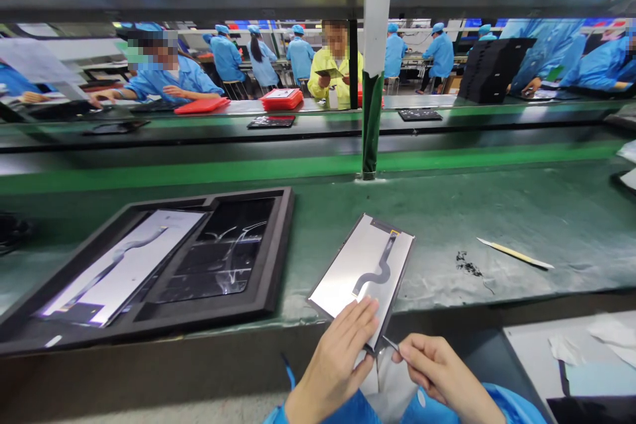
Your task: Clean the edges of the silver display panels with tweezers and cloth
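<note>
"Starting with the head view: what of the left hand (342, 348)?"

"Laid over the near end of a flat display panel (345, 268), fingers straight and close together, thumb apart at the bottom edge. Opened flat on the pale surface, not curled into a fist."

"And the right hand (432, 364)?"

"Closed in a pinch, thumb against forefinger, on a thin metallic tool (391, 343), other fingers curled in. Aimed at the panel's bottom right corner; too fine to tell whether touching."

"Whereabouts, the panel?"

"Over the front edge of the green table (437, 199), near end past that edge, with a grey ribbon cable (382, 267) winding along it."

"And around it?"

"To the left, a black tray (281, 245) with another panel (132, 262) inside; to the right, black scraps (468, 265) and a slim yellow stick (517, 254)."
</note>
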Motion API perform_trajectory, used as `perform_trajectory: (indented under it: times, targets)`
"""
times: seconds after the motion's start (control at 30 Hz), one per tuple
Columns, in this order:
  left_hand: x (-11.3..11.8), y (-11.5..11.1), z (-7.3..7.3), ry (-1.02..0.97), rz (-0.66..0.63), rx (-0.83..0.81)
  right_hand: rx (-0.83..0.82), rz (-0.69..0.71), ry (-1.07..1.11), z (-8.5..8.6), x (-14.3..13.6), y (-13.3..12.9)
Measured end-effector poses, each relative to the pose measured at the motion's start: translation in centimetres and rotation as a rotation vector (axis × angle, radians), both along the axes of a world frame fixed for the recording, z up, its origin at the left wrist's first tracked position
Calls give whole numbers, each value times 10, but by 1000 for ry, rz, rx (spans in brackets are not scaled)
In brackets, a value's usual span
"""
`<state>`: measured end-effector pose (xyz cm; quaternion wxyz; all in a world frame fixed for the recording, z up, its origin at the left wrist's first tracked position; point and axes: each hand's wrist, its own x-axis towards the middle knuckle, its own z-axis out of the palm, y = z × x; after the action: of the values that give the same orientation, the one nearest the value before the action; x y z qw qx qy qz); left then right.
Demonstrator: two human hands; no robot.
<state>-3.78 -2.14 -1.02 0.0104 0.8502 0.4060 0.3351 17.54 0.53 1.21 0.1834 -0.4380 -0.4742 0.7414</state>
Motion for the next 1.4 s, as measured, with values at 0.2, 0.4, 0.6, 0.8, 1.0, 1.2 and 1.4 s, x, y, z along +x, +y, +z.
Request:
perform_trajectory:
  times: [0.2,0.4,0.6,0.8,1.0,1.2,1.4]
  targets:
    - [-1,-1,2,-8,-1,1,-8,-33,15,4,1,1]
    - [-1,0,2,-2,2,8,-5,-68,31,6,5,2]
    - [-1,1,3,18,2,14,1,-135,31,13,11,2]
    - [-1,0,4,9,0,20,51,-224,9,21,22,8]
    - [-1,1,3,11,2,37,95,-318,-9,36,29,19]
    - [-2,1,5,32,0,40,167,-414,-42,49,40,26]
    - [-1,0,7,31,1,40,214,-499,-55,53,50,27]
